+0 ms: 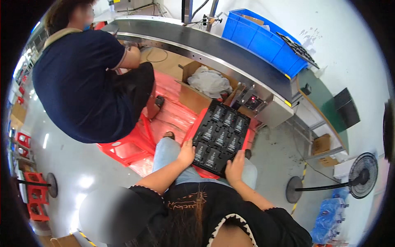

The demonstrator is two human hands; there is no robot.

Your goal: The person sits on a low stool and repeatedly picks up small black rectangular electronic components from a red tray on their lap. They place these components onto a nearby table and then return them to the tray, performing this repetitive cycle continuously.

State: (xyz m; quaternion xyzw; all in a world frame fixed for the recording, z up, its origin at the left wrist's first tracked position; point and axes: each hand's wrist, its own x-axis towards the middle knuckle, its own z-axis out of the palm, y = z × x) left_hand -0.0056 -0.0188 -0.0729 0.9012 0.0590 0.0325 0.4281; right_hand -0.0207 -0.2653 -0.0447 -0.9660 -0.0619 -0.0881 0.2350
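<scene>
Tray [223, 160] between hands [187, 154], conveyor [197, 40] beyond, co-worker [80, 86] left

A white-trimmed black top [224, 195] is worn with light blue jeans [166, 153].

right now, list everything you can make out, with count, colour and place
held tray: 1, black, above the lap
labelled pieces: several, black, in the tray
conveyor: 1, dark belt, across the top
crate: 1, blue, top right
cardboard box: 1, brown, by the conveyor
plastic: some, whitish, in the box
tabletop: 1, green, right
fan: 1, black, right
seated co-worker: 1, dark blue top, left
stools: several, red, under co-worker and far left
left hand: 1, bare, on tray's left edge
right hand: 1, bare, on tray's right edge
</scene>
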